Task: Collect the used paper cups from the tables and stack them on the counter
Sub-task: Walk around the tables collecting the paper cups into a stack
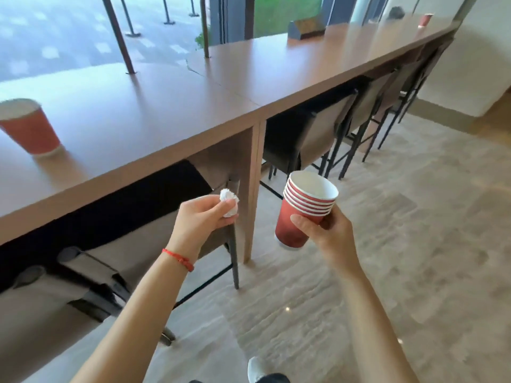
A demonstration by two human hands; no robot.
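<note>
The left hand has its grip closed around a crumpled white napkin, fingers curled over it, held in the air just in front of the tabletop edge and above a chair back. A red string bracelet circles that wrist. To the far left, one red paper cup stands upright on the tabletop, well apart from both hands; it looks blurred, so its contents cannot be told. The right hand grips a stack of red paper cups nested one inside another, white rims showing in a row, the stack tilted with its open mouth facing up and toward the camera. The thumb lies across the front of the stack, and the cups hang over the floor, beside the tabletop's wooden leg. Chairs are tucked under the long tabletop. At the far right end of the tabletop stands another red cup, small and distant.
</note>
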